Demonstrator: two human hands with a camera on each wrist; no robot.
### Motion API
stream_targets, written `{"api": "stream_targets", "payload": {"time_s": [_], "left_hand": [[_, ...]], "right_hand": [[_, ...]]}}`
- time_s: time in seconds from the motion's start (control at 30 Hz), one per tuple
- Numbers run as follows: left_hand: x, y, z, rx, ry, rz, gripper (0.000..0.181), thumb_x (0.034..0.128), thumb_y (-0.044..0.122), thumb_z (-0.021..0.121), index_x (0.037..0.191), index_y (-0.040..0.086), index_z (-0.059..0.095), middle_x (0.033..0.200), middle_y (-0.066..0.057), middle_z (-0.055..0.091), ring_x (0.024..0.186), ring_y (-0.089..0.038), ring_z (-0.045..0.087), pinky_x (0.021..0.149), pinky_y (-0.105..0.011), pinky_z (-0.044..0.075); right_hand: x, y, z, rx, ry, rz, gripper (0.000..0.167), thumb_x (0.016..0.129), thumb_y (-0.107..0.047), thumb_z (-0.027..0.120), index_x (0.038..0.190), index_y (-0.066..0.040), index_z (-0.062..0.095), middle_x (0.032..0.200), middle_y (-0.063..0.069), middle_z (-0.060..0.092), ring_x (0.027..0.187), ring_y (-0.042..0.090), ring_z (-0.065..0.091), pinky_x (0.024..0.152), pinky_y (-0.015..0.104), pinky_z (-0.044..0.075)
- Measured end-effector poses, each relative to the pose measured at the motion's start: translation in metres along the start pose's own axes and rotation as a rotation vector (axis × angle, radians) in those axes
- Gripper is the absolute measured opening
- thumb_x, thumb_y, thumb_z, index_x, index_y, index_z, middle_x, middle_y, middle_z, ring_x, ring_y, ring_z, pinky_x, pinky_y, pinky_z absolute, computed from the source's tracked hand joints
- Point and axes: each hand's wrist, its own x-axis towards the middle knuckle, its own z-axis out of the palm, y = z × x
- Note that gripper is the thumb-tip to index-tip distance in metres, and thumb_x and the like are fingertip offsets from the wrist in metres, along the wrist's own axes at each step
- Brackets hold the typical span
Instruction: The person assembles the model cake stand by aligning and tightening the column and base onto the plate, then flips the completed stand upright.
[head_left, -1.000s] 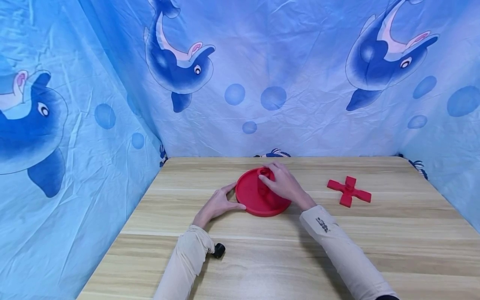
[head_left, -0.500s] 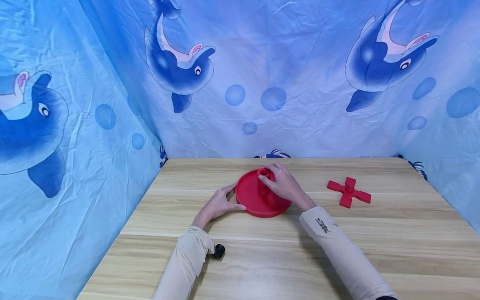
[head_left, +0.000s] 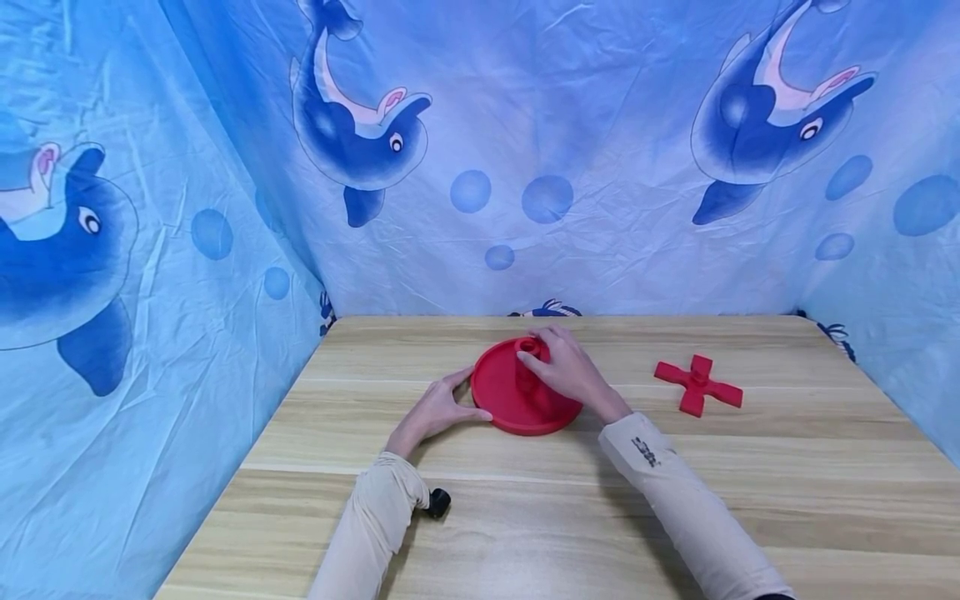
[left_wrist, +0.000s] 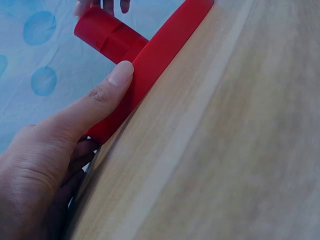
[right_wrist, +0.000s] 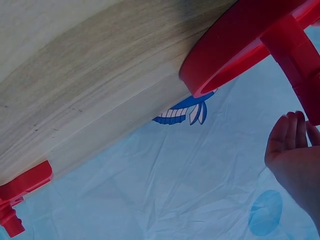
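A red round tray with a raised rim (head_left: 495, 390) lies flat on the wooden table. From its middle rises a red hollow tube (head_left: 527, 380), upright, with an open top. My left hand (head_left: 437, 407) holds the tray's left side, its thumb on the near edge and its fingers round the far left; the left wrist view shows the thumb pressing the tray's rim (left_wrist: 165, 45). My right hand (head_left: 566, 367) grips the tube near its top, thumb toward me. In the right wrist view the tube (right_wrist: 295, 55) partly leaves the frame beside the fingers.
A red cross-shaped piece with a short central peg (head_left: 697, 385) lies to the right on the table. Blue dolphin-printed cloth (head_left: 495, 217) hangs behind and at both sides of the table (head_left: 525, 525). A small black device (head_left: 438, 502) sits at the left sleeve's cuff.
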Motion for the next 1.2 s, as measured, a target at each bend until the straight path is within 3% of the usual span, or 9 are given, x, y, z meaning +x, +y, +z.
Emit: {"api": "stream_targets", "payload": {"time_s": [0.27, 0.43, 0.6, 0.83, 1.2], "left_hand": [[-0.0002, -0.0001, 0.0000, -0.013, 0.006, 0.007, 0.102, 0.0751, 0.050, 0.092, 0.157, 0.011, 0.045, 0.155, -0.009, 0.050, 0.143, -0.029, 0.044, 0.116, -0.051, 0.037], [-0.0004, 0.0000, 0.0005, -0.010, 0.000, 0.000, 0.102, 0.0746, 0.050, 0.092, 0.158, 0.013, 0.045, 0.156, -0.008, 0.049, 0.144, -0.028, 0.042, 0.117, -0.051, 0.036], [-0.0004, 0.0005, 0.0004, -0.012, 0.001, 0.000, 0.102, 0.0749, 0.050, 0.092, 0.158, 0.014, 0.045, 0.156, -0.008, 0.049, 0.144, -0.028, 0.042, 0.117, -0.050, 0.036], [-0.0009, 0.0006, 0.0000, -0.007, 0.000, 0.003, 0.102, 0.0752, 0.049, 0.092, 0.158, 0.014, 0.045, 0.156, -0.007, 0.049, 0.144, -0.027, 0.043, 0.116, -0.049, 0.037], [0.0007, -0.0008, 0.0011, -0.010, 0.005, 0.001, 0.102, 0.0749, 0.049, 0.092, 0.158, 0.012, 0.045, 0.156, -0.009, 0.049, 0.144, -0.028, 0.043, 0.116, -0.050, 0.036]], "right_hand": [[0.0013, -0.0002, 0.0000, 0.001, -0.001, -0.020, 0.045, 0.099, -0.022, 0.073, 0.138, -0.001, 0.064, 0.129, 0.015, 0.062, 0.123, 0.033, 0.054, 0.097, 0.050, 0.055], [0.0009, -0.0016, -0.0002, 0.007, -0.003, 0.016, 0.051, 0.097, -0.025, 0.075, 0.141, -0.002, 0.061, 0.129, 0.015, 0.060, 0.122, 0.032, 0.053, 0.093, 0.050, 0.057], [0.0006, -0.0021, -0.0023, 0.011, -0.021, 0.009, 0.051, 0.098, -0.023, 0.072, 0.143, -0.001, 0.059, 0.138, 0.017, 0.058, 0.130, 0.035, 0.048, 0.097, 0.054, 0.054], [0.0010, -0.0004, -0.0022, 0.024, -0.025, 0.000, 0.047, 0.097, -0.024, 0.074, 0.137, 0.000, 0.064, 0.127, 0.014, 0.061, 0.122, 0.033, 0.052, 0.094, 0.050, 0.056], [0.0013, 0.0004, -0.0003, 0.015, -0.025, -0.004, 0.047, 0.098, -0.022, 0.073, 0.139, -0.001, 0.062, 0.131, 0.015, 0.060, 0.126, 0.034, 0.051, 0.096, 0.052, 0.055]]}}
